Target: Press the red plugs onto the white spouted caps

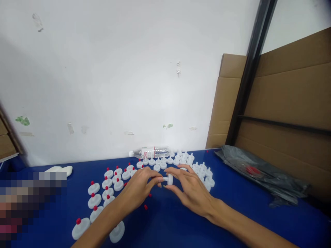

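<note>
Head view: left hand and right hand meet, both pinching one cap sideways, nozzle facing the left fingers; tipped caps rowed left, plain caps right, kept apart.

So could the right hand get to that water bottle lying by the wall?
Probably yes: the water bottle lies just beyond the loose caps, nothing tall between. But the right hand shares a white cap with the left hand.

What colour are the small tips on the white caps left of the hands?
Red tips on white caps, clearest in the head view.
</note>
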A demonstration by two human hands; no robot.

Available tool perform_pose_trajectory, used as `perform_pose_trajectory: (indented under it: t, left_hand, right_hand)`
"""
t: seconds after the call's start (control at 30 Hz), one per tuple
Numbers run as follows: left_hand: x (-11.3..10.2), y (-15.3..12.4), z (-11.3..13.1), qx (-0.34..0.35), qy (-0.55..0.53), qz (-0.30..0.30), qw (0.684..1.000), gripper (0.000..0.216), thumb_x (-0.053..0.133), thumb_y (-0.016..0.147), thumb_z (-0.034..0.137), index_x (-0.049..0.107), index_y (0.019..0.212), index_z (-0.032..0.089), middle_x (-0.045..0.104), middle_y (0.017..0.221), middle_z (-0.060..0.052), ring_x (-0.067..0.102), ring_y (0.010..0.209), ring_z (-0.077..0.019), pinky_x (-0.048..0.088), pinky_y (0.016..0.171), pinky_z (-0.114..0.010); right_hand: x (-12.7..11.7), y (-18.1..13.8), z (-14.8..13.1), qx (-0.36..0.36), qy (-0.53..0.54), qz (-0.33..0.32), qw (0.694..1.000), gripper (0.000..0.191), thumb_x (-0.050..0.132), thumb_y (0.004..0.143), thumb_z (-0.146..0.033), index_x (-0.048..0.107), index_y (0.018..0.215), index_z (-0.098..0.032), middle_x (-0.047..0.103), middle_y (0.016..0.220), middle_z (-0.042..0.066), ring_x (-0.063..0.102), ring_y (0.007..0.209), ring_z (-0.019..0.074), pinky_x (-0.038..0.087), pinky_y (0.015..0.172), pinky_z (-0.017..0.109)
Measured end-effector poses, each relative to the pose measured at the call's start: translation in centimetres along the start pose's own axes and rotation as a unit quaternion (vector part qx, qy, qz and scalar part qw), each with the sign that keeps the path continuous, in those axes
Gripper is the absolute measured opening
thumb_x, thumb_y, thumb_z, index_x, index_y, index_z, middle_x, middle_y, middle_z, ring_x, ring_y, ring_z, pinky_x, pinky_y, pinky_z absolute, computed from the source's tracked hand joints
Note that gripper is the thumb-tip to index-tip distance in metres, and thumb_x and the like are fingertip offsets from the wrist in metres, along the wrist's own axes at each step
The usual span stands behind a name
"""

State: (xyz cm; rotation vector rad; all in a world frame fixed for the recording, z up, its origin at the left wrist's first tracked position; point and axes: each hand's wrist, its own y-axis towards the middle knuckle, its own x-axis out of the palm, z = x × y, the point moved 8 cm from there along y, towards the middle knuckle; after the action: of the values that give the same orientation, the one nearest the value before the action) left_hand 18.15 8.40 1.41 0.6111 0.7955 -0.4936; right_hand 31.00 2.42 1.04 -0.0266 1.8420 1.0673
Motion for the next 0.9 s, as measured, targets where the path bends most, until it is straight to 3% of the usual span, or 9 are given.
perform_pose_trajectory:
  t: [0.1,0.23,0.4,0.57,0.7,0.8,0.9]
  left_hand:
    - [0.2,-0.1,0.9,0.007,0.003,-0.011,1.0,0.04,0.045,0.101,0.033,0.07,0.073,0.02,0.071,0.075,0.0,0.061,0.072,-0.0151,0.041,0.072,-0.027]
    - [0.0,-0.4,2.2,0.025,0.005,-0.004,1.0,0.04,0.043,0.1,0.027,0.064,0.068,0.019,0.069,0.069,0.0,0.061,0.072,-0.0159,0.04,0.071,-0.027]
    - [-0.6,-0.6,2.6,0.06,0.03,-0.005,0.998,0.038,0.042,0.099,0.027,0.065,0.07,0.02,0.069,0.071,-0.001,0.062,0.07,-0.0166,0.041,0.069,-0.029]
    - [-1.8,0.1,1.5,0.031,-0.004,0.017,0.999,0.031,0.047,0.099,0.032,0.072,0.085,0.021,0.074,0.083,-0.001,0.064,0.076,-0.0173,0.045,0.072,-0.028]
    - [-4.7,0.5,-1.2,-0.009,-0.047,0.077,0.996,0.03,0.047,0.098,0.039,0.071,0.1,0.02,0.075,0.093,-0.003,0.067,0.085,-0.0198,0.05,0.077,-0.03]
    - [-8.5,-0.2,-4.9,-0.069,0.121,0.154,0.978,0.032,0.044,0.098,0.039,0.07,0.104,0.02,0.073,0.106,-0.008,0.063,0.098,-0.0259,0.05,0.081,-0.036]
    - [-10.9,-1.0,-8.4,-0.099,0.283,0.156,0.941,0.036,0.037,0.098,0.028,0.07,0.107,0.019,0.073,0.104,-0.011,0.055,0.113,-0.0335,0.048,0.083,-0.04]
  right_hand:
    - [0.1,-0.1,0.0,-0.004,0.008,0.012,1.0,0.038,0.052,0.102,-0.029,0.041,0.138,-0.024,0.069,0.123,0.009,0.069,0.104,0.0227,0.038,0.108,0.053]
    - [-0.1,-0.2,-0.2,0.001,0.054,0.026,0.998,0.034,0.056,0.1,-0.033,0.045,0.131,-0.026,0.072,0.117,0.006,0.069,0.101,0.0215,0.04,0.108,0.051]
    - [0.5,-0.2,0.8,0.108,0.156,0.002,0.982,0.036,0.063,0.096,-0.041,0.05,0.128,-0.029,0.069,0.119,0.005,0.066,0.112,0.0229,0.05,0.097,0.041]
    - [1.9,-0.1,1.3,0.175,0.211,-0.026,0.961,0.047,0.054,0.101,-0.041,0.035,0.143,-0.032,0.071,0.118,0.004,0.059,0.125,0.0243,0.041,0.108,0.048]
    - [2.8,-0.3,0.8,0.163,0.188,-0.086,0.965,0.051,0.04,0.106,-0.04,0.019,0.152,-0.036,0.067,0.126,0.003,0.047,0.136,0.0245,0.036,0.111,0.052]
    - [2.8,-0.5,1.0,0.167,0.181,-0.09,0.965,0.046,0.035,0.107,-0.041,0.022,0.152,-0.037,0.067,0.125,0.002,0.047,0.134,0.0238,0.036,0.111,0.05]
    - [2.6,-0.5,1.2,0.167,0.172,-0.084,0.967,0.041,0.033,0.108,-0.041,0.032,0.148,-0.036,0.069,0.116,0.001,0.051,0.129,0.0231,0.038,0.109,0.048]
